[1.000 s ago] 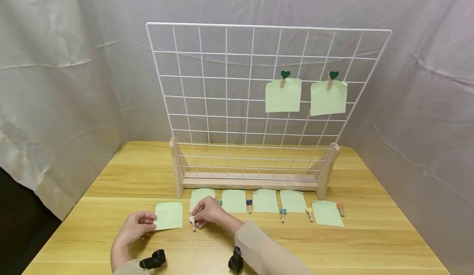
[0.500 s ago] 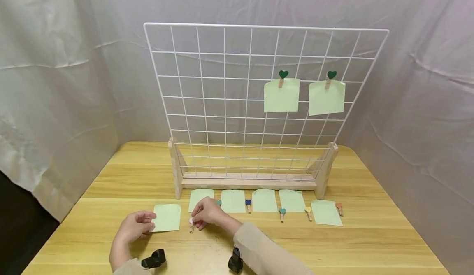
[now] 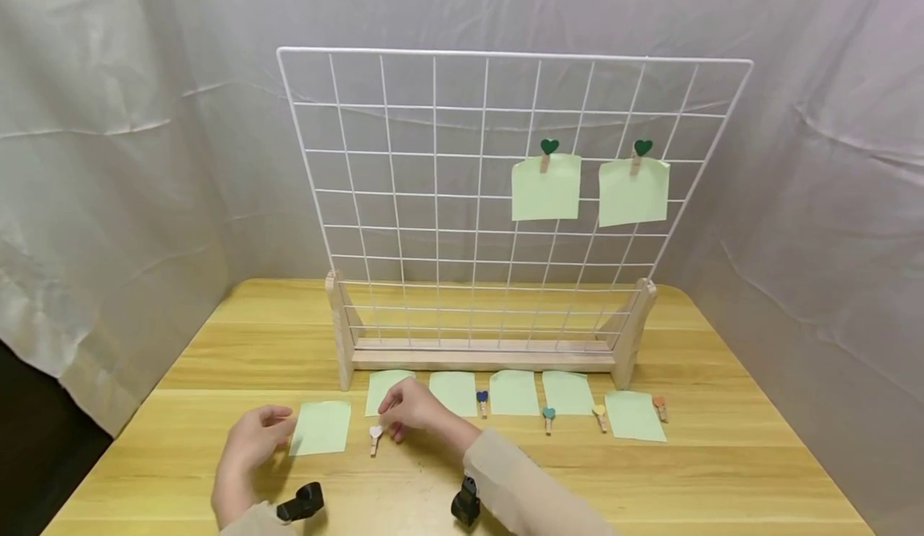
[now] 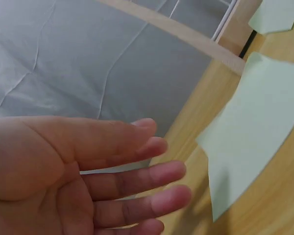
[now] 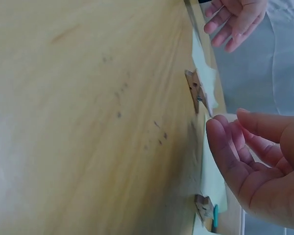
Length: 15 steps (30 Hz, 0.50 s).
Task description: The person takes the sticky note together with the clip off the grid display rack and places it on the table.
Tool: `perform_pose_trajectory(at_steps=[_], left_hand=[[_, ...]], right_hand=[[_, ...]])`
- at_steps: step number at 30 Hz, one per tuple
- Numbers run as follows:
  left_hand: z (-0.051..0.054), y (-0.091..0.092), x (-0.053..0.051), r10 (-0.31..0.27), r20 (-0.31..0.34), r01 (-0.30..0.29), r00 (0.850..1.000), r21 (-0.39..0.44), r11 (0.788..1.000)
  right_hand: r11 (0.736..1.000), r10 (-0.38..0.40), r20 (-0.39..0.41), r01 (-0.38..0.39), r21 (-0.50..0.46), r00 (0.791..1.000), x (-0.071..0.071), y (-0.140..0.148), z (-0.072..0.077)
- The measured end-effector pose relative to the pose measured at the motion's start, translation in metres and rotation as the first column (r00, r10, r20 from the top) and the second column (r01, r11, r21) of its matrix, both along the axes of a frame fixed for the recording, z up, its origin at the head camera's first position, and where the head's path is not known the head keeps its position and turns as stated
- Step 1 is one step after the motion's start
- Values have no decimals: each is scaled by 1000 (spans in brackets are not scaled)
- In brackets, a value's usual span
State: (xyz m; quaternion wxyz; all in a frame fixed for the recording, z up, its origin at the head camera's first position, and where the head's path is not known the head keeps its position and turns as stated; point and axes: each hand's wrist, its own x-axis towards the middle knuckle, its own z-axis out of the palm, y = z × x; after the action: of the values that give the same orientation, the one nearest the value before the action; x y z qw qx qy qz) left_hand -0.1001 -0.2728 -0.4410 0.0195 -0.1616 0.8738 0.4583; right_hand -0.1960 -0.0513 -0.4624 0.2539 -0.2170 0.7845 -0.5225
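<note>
My left hand [image 3: 253, 444], fingers loosely extended, is beside the left edge of a pale green paper note [image 3: 321, 428]. In the left wrist view its fingers hold nothing, and the note [image 4: 257, 122] lies apart from them. My right hand [image 3: 413, 408] is just right of a small wooden clothespin with a white heart [image 3: 374, 440]. In the right wrist view, the index fingertip is at the heart end of the clothespin [image 5: 193, 90], with the thumb apart from it; whether they touch is unclear. The right hand partly covers another green note [image 3: 385, 390].
A white wire grid [image 3: 484, 109] stands in a wooden base [image 3: 484, 359]. Two green notes [image 3: 546, 191] hang there under dark green heart clothespins [image 3: 549, 148]. Along its front lie more notes [image 3: 513, 393] and clothespins with blue [image 3: 483, 404], teal [image 3: 549, 420], yellow [image 3: 600, 418] and orange [image 3: 660, 408] hearts.
My left fingers have drawn back slightly from the note's edge. The white heart clothespin has turned a little and lies straighter, and the right fingers have eased slightly away from it.
</note>
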Motion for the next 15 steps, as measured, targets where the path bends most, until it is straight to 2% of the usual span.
perform_pose_trajectory(at_steps=[5, 10, 15], left_hand=[[1, 7, -9, 23, -71, -23, 997, 2, 1000], [12, 22, -12, 5, -104, -5, 995, -3, 1000], [19, 32, -19, -13, -127, 12, 992, -10, 1000]], right_hand=[[1000, -9, -21, 9, -1, 1000, -5, 8, 6], [1000, -16, -30, 16, -4, 999, -11, 19, 13], [999, -25, -12, 24, -30, 1000, -18, 31, 19]])
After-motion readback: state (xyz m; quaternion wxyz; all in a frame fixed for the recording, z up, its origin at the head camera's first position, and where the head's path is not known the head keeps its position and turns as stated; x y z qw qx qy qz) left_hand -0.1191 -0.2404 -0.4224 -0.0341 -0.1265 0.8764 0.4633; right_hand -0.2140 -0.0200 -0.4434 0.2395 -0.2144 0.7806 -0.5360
